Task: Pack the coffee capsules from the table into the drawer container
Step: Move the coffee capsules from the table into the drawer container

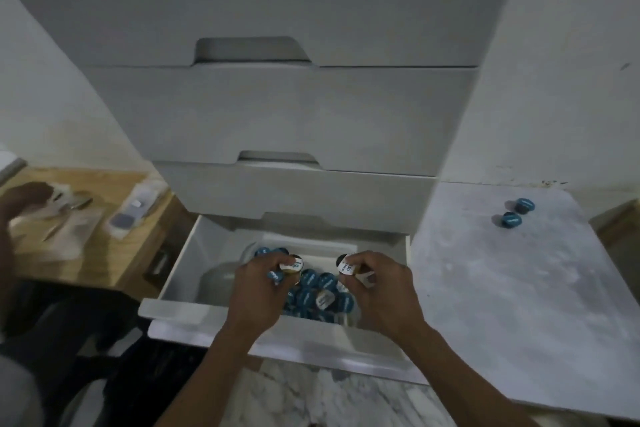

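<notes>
Dim, bluish light; soft blur, wide-angle bending at edges.

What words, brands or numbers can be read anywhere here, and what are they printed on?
None can be read for certain.
White-lidded capsule in the left hand: dark print, too blurred to read.
White-lidded capsule in the right hand: dark print, too blurred to read.
Blue capsules in the open drawer: pale lettering, blurred.
Two blue capsules on the table: pale lettering, too small.
Drawer fronts: no text visible.
</notes>
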